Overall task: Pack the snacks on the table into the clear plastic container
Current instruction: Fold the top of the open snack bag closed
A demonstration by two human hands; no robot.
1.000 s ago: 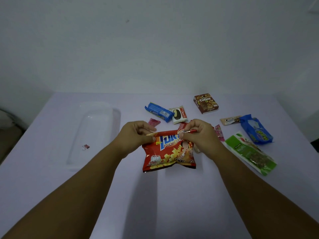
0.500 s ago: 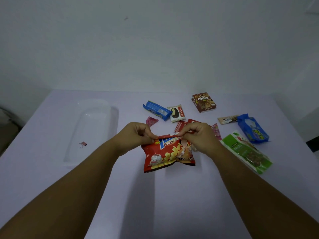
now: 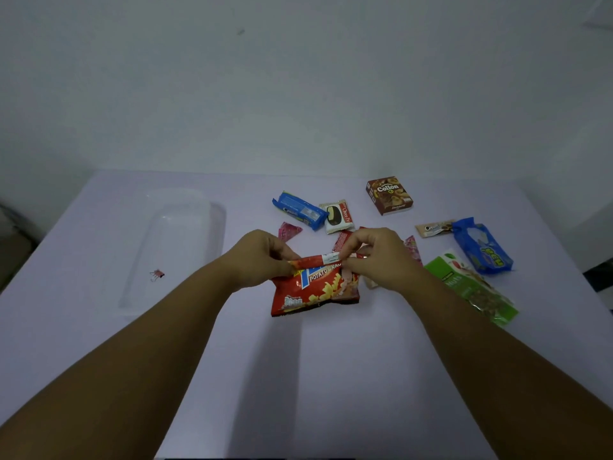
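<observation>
**Packing barely begun: first bag in hand, container nearly bare**

The tabletop (image 3: 331, 376) carries everything, and the clear plastic container (image 3: 172, 247) serves as landmark. It lies open and, as far as can be seen, holds no snack; only a small red clip (image 3: 157, 274) shows at its near part, though whether inside or beneath the clear wall is unclear. So nothing appears packed yet, and every snack is left.

Just right of the container, the red potato snack bag (image 3: 315, 287) is held at its top edge. The left hand (image 3: 262, 257) has its grip pinching the bag's left top corner; the right hand (image 3: 378, 254) has its grip pinching the top seam, which looks folded over. My guess is the top is being rolled down before packing.

Well right of the container lie the green nuts pouch (image 3: 477, 290) and the blue bag (image 3: 482, 247). Beyond the hands sit the brown Collon box (image 3: 389, 195), the blue cookie pack (image 3: 298, 210) and the Choco Pie (image 3: 338, 216). Smaller are the tan bar (image 3: 434, 228) and a pink wrapper (image 3: 288, 230).

Nothing stands between bag and container.
</observation>
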